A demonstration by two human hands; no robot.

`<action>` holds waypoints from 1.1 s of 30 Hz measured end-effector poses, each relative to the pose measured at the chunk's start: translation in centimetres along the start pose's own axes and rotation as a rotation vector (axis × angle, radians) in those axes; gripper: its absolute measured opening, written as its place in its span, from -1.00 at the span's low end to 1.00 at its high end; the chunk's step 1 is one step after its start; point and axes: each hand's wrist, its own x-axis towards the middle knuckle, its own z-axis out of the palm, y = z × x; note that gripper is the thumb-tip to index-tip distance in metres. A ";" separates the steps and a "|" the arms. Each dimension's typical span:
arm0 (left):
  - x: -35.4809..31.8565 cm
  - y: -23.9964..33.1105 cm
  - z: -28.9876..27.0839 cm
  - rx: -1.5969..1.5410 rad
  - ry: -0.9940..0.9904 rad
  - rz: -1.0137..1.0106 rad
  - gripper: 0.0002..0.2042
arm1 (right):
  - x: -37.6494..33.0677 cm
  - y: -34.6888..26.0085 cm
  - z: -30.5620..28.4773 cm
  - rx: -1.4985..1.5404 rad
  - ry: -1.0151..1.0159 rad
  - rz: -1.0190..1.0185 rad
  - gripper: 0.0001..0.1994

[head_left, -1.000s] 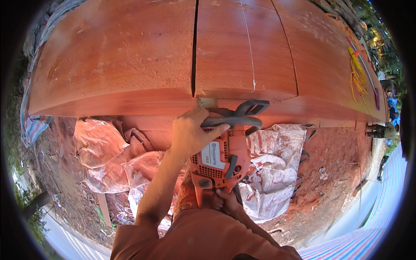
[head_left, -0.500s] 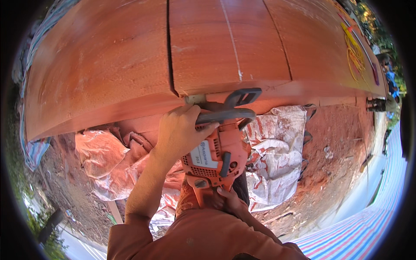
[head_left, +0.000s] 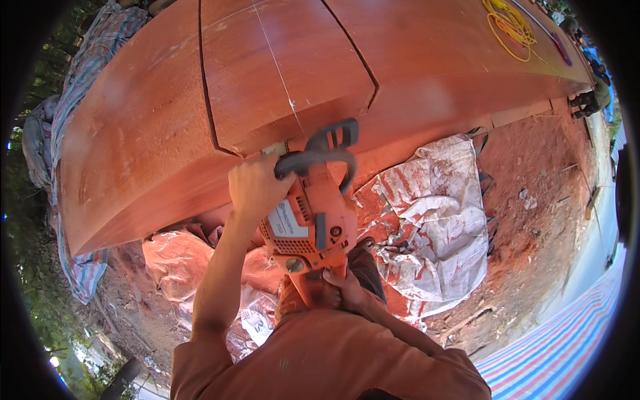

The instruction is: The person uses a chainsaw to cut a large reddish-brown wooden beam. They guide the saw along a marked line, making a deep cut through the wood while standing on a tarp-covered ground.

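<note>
An orange chainsaw (head_left: 306, 223) with a dark front handle and hand guard is close to my body, its nose at the near edge of a big reddish wood slab (head_left: 147, 127). My left hand (head_left: 259, 183) is closed around the front handle, next to the slab's edge. Lower down, my right hand (head_left: 341, 291) grips the rear handle, partly hidden behind the saw body. Two dark cuts and a pale line between them run across the slab's top. The saw's bar and chain cannot be made out.
White sacks (head_left: 433, 233) dusted red lie on the ground right of my legs; orange-stained sheeting (head_left: 190, 263) lies to the left. A coil of yellow cord (head_left: 512, 30) rests on the slab at the far right. Striped tarp (head_left: 560, 340) spreads at lower right. Another person (head_left: 595, 97) stands far right.
The view has swung, so the slab and its cuts appear farther left, and the right-hand cut shows down to the edge. Both hands keep their hold on the chainsaw, which looks slightly more tilted.
</note>
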 end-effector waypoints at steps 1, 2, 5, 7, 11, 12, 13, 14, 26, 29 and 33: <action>0.1 0.3 0.0 0.007 0.011 0.010 -0.75 | -0.2 -0.1 -0.2 -0.016 -0.018 -0.010 -0.79; 0.3 0.6 0.1 0.010 0.030 0.021 -0.75 | 0.0 -0.4 -0.4 -0.046 0.019 0.006 -0.77; 0.6 1.1 -0.1 0.016 -0.013 -0.043 -0.75 | 0.0 -0.7 -0.4 -0.019 0.002 -0.004 -0.76; 0.7 1.3 0.1 0.037 0.032 0.046 -0.74 | -0.1 -0.7 -0.2 -0.065 -0.015 -0.053 -0.75; 0.7 1.4 0.8 0.079 0.025 0.019 -0.74 | -0.4 -0.7 0.1 -0.051 0.066 -0.033 -0.73; 0.9 1.2 0.7 0.022 0.016 -0.017 -0.73 | -0.2 -0.8 0.2 -0.057 0.104 -0.006 -0.72; 0.9 1.2 0.7 0.031 0.037 -0.021 -0.73 | -0.3 -1.0 0.2 -0.064 0.070 -0.031 -0.72; 1.0 1.1 0.7 0.034 0.037 -0.022 -0.73 | -0.3 -1.1 0.3 -0.070 0.067 -0.046 -0.71; 1.8 0.4 0.4 -0.003 0.072 0.004 -0.73 | -0.3 -2.3 1.0 -0.105 0.098 -0.040 -0.68; 2.5 0.3 0.2 0.030 0.054 0.012 -0.76 | -0.2 -2.9 1.2 -0.137 0.132 -0.034 -0.68; 2.9 0.6 0.2 -0.013 0.032 0.002 -0.79 | -0.2 -3.4 1.3 -0.113 0.141 0.001 -0.67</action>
